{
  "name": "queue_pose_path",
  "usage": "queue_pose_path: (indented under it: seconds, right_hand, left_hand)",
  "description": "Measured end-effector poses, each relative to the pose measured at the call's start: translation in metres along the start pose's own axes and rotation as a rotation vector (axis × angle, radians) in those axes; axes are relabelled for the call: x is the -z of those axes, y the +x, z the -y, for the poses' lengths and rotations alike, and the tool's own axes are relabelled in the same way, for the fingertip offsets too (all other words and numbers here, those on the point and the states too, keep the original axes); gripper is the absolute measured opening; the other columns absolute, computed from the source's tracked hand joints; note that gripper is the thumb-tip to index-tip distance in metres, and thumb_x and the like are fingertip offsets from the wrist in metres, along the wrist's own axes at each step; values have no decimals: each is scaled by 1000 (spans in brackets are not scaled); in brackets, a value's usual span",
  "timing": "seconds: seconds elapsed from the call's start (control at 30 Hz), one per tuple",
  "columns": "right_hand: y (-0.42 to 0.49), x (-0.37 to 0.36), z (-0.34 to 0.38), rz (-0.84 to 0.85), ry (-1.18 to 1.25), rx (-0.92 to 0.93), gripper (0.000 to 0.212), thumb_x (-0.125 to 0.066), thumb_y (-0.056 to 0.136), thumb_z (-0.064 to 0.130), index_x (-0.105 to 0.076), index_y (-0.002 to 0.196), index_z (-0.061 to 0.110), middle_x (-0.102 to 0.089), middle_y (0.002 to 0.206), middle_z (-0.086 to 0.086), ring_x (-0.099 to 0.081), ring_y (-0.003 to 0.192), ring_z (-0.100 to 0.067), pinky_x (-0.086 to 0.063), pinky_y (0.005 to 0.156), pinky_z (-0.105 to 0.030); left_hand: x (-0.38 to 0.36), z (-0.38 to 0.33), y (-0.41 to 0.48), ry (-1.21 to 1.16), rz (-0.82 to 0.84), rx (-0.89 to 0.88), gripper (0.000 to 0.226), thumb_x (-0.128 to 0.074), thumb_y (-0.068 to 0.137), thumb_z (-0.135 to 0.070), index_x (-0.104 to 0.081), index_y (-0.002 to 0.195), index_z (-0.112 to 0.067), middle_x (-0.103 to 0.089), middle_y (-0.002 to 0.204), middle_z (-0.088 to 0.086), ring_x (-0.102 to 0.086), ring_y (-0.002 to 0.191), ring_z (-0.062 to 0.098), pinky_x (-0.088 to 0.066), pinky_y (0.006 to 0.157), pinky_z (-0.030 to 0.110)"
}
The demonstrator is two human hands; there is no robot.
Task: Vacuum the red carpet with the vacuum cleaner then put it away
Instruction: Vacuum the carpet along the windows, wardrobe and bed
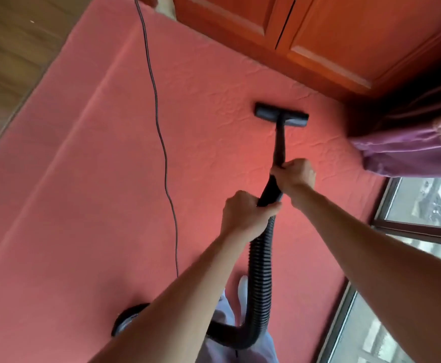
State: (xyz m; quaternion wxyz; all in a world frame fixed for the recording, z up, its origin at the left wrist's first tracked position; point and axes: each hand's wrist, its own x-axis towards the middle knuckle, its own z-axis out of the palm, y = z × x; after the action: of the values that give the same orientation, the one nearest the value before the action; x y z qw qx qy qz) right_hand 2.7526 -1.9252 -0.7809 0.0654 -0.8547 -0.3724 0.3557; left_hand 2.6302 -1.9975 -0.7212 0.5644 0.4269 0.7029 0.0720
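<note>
The nozzle (282, 115) sits on the rumpled part of the red carpet (109, 179) at centre right, near the cabinet (345, 35); suction could bunch those wrinkles, and a sweep rightward might catch the purple cloth (407, 153), leftward the power cord (161, 137); both arms reach forward, the right hand (296, 175) clenched round the wand (279, 145), the left hand (245, 213) gripping the hose (260, 271) cuff just below.

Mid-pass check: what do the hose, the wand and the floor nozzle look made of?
Hose: likely flexible black plastic, matte, ribbed in rings. Wand: rigid and black, probably plastic, though blur leaves it open. Floor nozzle: hard black plastic, smooth with a slight sheen.
</note>
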Motion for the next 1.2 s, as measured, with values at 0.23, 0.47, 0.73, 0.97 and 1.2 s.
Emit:
queue_pose_path:
  seconds: [0.23,0.47,0.73,0.97,1.2]
  right_hand:
    - [45,-36,-12,-44,-23,83,12,-70,79,22,-65,80,12,-69,93,-14,-66,96,-34,-54,72,-38]
    - [-35,-18,-62,15,10,35,36,-71,80,26,-67,112,10,-71,103,-13,-64,99,-31,-45,72,-30]
    - [-93,54,-91,40,-76,-47,11,-69,79,29,-72,76,19,-69,74,-9,-63,73,-28,-46,60,-31]
    - [-88,57,-108,48,-117,-59,24,-67,79,30,-74,70,8,-66,65,-15,-61,67,-33,-42,52,-31]
    - [-8,12,-87,-23,-88,-54,33,-68,78,37,-73,95,9,-70,92,-17,-66,91,-34,-47,64,-35]
  left_hand:
    - [-26,20,62,-91,40,100,40,-80,75,-44,-77,83,-5,-74,81,12,-72,75,28,-54,58,33]
    - [18,28,20,-37,631,221,35,-85,76,-32,-77,94,-2,-78,86,14,-73,68,18,-57,59,26]
    - [15,-2,-12,131,976,140,41,-85,77,-29,-76,102,2,-74,103,23,-71,101,41,-60,85,52]
    - [-5,5,-15,96,985,140,41,-86,76,-30,-77,101,0,-75,100,21,-72,91,37,-60,84,51]
    - [-20,15,6,-131,541,146,39,-86,74,-34,-78,93,-1,-78,87,15,-69,61,16,-53,53,22]
